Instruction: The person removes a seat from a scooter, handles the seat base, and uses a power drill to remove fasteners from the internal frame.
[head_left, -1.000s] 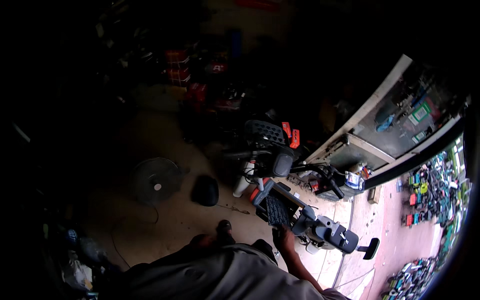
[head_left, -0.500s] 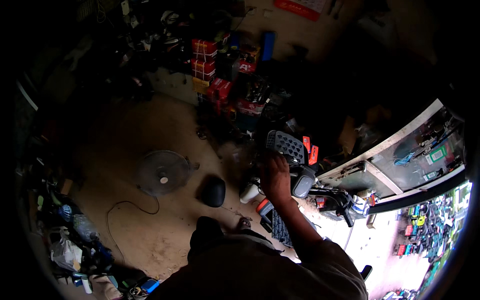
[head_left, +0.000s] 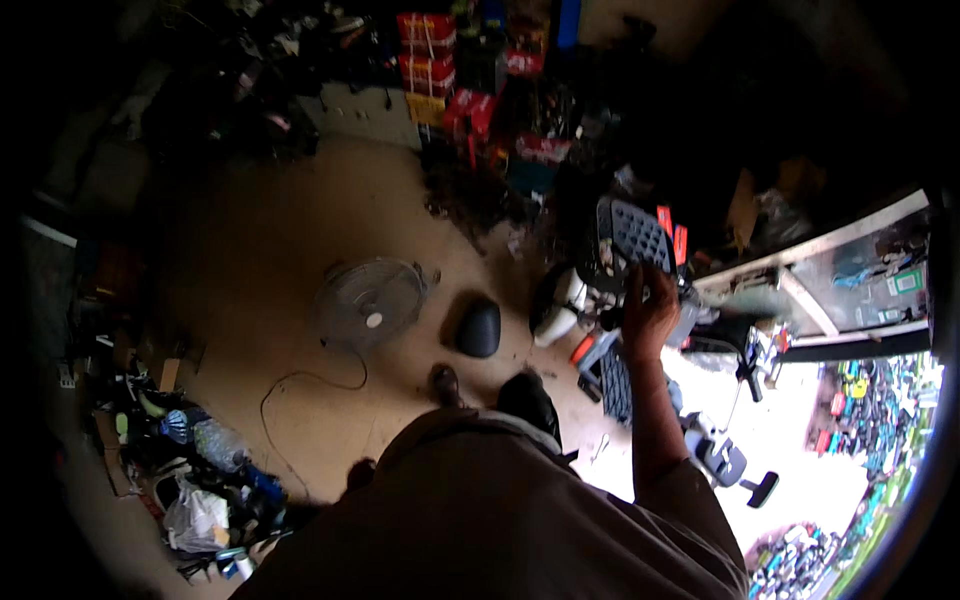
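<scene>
My right hand [head_left: 650, 305] is closed on the dark handlebar area of an electric scooter [head_left: 710, 455], just below a grey perforated basket or plate [head_left: 635, 230]. Small orange pieces [head_left: 680, 243] show beside that plate, and a white body panel [head_left: 555, 320] is lower left of my hand. The scooter's footboard [head_left: 615, 400] has a patterned dark mat. My left hand [head_left: 360, 474] shows only as a small patch beside my clothing; its fingers are hidden. A black seat-like pad [head_left: 478, 325] lies on the floor left of the scooter.
A round fan [head_left: 350, 305] with a trailing cord [head_left: 285, 385] is on the floor [head_left: 250, 250]. Clutter and bags [head_left: 200, 510] line the left; red boxes [head_left: 428, 75] are stacked at the back. A glass-panelled frame [head_left: 850, 280] and a bright doorway with parked vehicles [head_left: 860, 410] are right.
My right hand has moved up from the footboard to the handlebar area. The view has shifted, so the scooter sits farther right and more of the left-side clutter shows.
</scene>
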